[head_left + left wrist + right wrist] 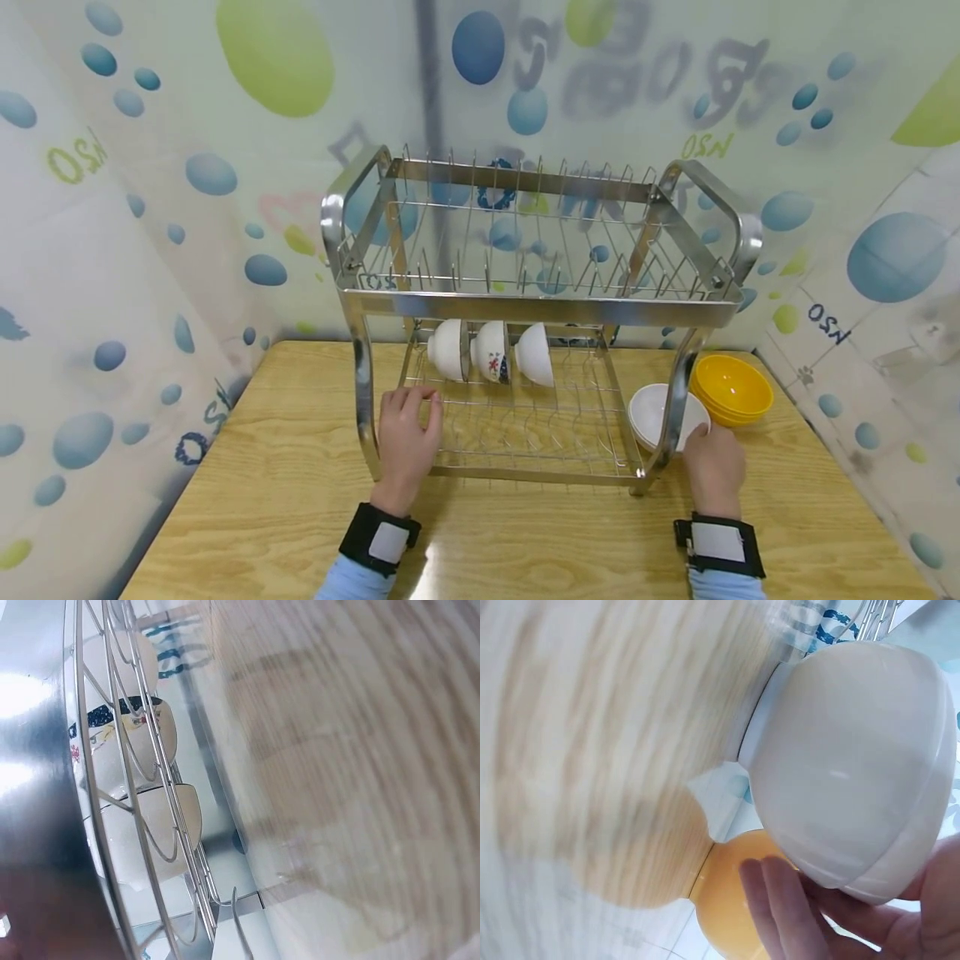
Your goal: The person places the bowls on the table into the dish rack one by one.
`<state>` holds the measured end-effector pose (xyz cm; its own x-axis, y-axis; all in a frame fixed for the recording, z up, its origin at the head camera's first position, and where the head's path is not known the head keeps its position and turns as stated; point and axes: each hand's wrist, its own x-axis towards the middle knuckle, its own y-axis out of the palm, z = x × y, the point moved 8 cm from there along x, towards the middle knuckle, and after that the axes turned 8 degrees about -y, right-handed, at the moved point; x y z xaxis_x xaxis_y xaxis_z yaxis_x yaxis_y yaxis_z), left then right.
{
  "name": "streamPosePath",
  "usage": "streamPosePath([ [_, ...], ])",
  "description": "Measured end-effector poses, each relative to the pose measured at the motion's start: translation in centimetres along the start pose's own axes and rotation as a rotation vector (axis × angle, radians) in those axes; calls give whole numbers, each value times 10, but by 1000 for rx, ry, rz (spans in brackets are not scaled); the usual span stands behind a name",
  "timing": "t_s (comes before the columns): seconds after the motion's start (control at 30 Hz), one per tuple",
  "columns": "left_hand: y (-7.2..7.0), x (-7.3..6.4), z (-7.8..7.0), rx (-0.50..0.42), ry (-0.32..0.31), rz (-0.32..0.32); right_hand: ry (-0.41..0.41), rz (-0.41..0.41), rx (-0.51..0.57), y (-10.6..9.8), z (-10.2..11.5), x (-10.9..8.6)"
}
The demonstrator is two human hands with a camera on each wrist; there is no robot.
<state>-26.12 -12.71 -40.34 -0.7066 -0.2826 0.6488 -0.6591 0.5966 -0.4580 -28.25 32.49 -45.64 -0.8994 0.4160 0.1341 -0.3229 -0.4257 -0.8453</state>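
Observation:
A two-tier metal dish rack [540, 310] stands on the wooden table. Three bowls are held on edge on its lower tier: a white bowl [448, 350], a flower-patterned bowl [491, 352] and another white bowl [534, 354]. At the rack's front left, my left hand [408, 437] is over the lower tier with nothing in its grasp; whether it touches the wires I cannot tell. Beside the right leg sit nested white bowls [648, 408], and my right hand [716, 462] pinches their near rim. From the side, the white bowls [847, 765] show my fingers [791, 904] below the rim.
Stacked yellow bowls [731, 387] stand just behind my right hand, close to the white ones. The rack's upper tier [517, 221] has upright wire dividers. A patterned wall covering [187, 275] closes off the back and sides.

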Motion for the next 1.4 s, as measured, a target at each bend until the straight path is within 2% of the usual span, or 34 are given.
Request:
streamPosePath([
  [0.13,0,0,-2,4,11,-8,31,-14,-27,-4,-1,0],
  [0.33,1,-1,0,9,5,3,38,-75,-31,-9,-1,-1],
  [0.7,0,0,-1,8,-11,12,42,-203,44,-16,0,-3],
  [1.13,-6,1,-8,9,1,-12,-27,-332,139,-28,10,-6],
  [1.4,-5,5,-7,-29,-41,-25,-139,-427,182,-43,18,-10],
])
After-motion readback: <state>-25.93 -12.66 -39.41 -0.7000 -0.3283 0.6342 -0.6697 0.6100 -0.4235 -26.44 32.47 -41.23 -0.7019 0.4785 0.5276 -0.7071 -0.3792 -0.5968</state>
